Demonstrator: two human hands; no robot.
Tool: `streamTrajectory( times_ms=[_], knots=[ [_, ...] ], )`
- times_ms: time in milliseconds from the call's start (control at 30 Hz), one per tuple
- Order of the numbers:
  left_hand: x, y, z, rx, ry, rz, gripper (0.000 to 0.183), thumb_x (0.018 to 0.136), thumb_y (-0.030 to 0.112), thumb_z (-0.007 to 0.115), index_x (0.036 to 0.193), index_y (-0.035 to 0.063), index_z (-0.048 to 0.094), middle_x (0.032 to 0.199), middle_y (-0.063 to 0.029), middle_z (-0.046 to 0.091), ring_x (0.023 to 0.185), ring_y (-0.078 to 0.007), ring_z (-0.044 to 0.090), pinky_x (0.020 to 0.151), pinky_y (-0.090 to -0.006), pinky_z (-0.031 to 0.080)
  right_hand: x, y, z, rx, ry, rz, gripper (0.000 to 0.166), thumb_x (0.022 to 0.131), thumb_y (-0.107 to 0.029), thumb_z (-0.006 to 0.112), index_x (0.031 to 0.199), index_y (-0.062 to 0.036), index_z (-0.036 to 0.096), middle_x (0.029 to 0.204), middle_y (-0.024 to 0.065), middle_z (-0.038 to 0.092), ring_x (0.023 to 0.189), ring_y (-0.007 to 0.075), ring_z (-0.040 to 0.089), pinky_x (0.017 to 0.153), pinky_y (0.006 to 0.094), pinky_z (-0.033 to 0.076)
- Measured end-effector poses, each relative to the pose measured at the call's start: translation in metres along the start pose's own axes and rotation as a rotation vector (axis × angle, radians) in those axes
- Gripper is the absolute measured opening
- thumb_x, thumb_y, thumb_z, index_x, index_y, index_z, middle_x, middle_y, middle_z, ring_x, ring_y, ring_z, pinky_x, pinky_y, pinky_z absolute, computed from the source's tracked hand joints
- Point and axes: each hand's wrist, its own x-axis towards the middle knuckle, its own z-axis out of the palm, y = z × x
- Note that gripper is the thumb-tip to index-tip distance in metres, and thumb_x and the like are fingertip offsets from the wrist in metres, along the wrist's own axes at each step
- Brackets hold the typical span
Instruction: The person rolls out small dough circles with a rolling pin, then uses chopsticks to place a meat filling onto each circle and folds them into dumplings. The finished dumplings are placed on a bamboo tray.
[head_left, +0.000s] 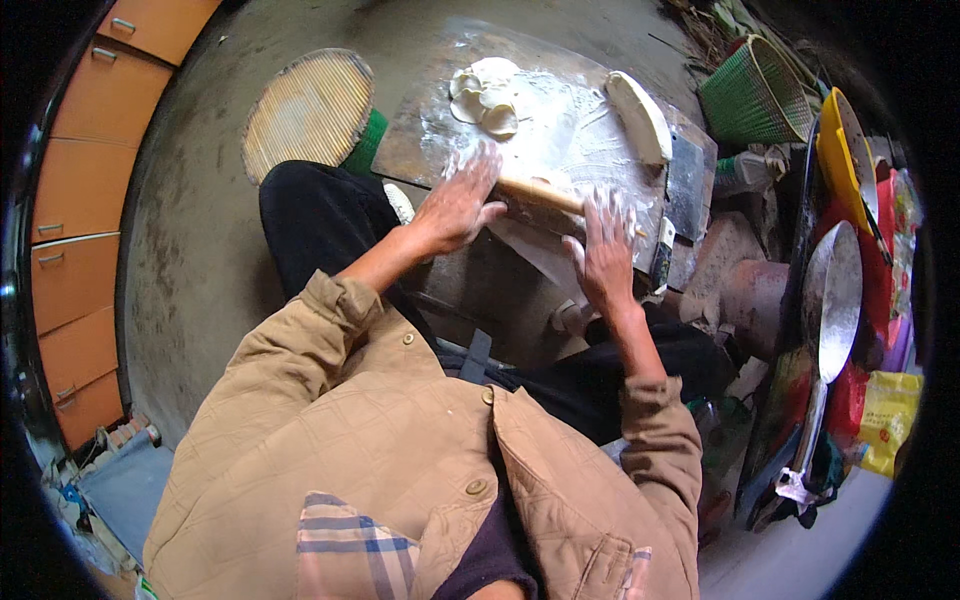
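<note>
A wooden rolling pin (541, 195) lies near the front edge of a floured board (420, 112). My left hand (461, 199) rests flat on its left end, and my right hand (606, 244) presses on its right part; both are dusted with flour. A bit of dough (540, 181) shows just behind the pin, mostly hidden. Several thin dough rounds (484, 97) overlap at the board's back left. At the right lies a long roll of dough (640, 118), beside the dark blade of a wide knife (684, 166) whose handle (663, 255) points towards me.
A round tray of pale stalks (311, 109) sits on something green left of the board. To the right are a green woven basket (757, 94), a yellow colander (844, 150) and a large metal ladle (836, 307). Orange cabinets (86, 180) stand at far left.
</note>
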Motion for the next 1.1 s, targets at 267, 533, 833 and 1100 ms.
streamTrajectory(
  times_ms=[267, 533, 833, 1100],
  knots=[
    [0.002, 0.007, -0.003, 0.056, -0.079, 0.008, 0.075, 0.099, 0.037, 0.047, 0.152, -0.0038, 0.013, 0.160, -0.0240, 0.010, 0.149, -0.0360, 0.006, 0.121, -0.0509, 0.004, -0.017, 0.009, 0.012, 0.053, -0.036, 0.009, 0.074, 0.091, -0.038, 0.062, 0.146, 0.0002, 0.033, 0.152, 0.0224, 0.033, 0.143, 0.0397, 0.026, 0.118, 0.0546, 0.015],
    [0.042, -0.010, 0.005, -0.033, 0.082, -0.028, 0.073, 0.099, 0.035, 0.048, 0.151, -0.0050, 0.015, 0.159, -0.0262, 0.011, 0.149, -0.0364, 0.009, 0.121, -0.0492, 0.005, 0.024, 0.015, 0.013, 0.054, 0.066, 0.069, 0.067, 0.095, -0.038, 0.056, 0.145, 0.0017, 0.034, 0.150, 0.0231, 0.036, 0.143, 0.0396, 0.026, 0.118, 0.0522, 0.013],
    [0.017, 0.003, 0.005, 0.055, 0.004, -0.035, 0.080, 0.099, 0.040, 0.047, 0.151, -0.0080, 0.010, 0.159, -0.0275, 0.007, 0.149, -0.0365, 0.006, 0.121, -0.0495, 0.004, 0.013, 0.019, 0.010, -0.008, 0.083, -0.049, 0.066, 0.093, -0.045, 0.058, 0.141, -0.0025, 0.043, 0.144, 0.0193, 0.045, 0.140, 0.0365, 0.032, 0.117, 0.0550, 0.015],
    [0.017, 0.017, -0.003, 0.073, -0.043, -0.021, 0.079, 0.099, 0.038, 0.048, 0.152, -0.0041, 0.007, 0.160, -0.0254, 0.000, 0.150, -0.0351, -0.002, 0.121, -0.0486, 0.000, -0.003, 0.029, 0.019, 0.024, 0.055, -0.014, 0.065, 0.093, -0.043, 0.059, 0.141, -0.0027, 0.041, 0.149, 0.0184, 0.040, 0.145, 0.0359, 0.025, 0.118, 0.0539, 0.013]
  ],
)
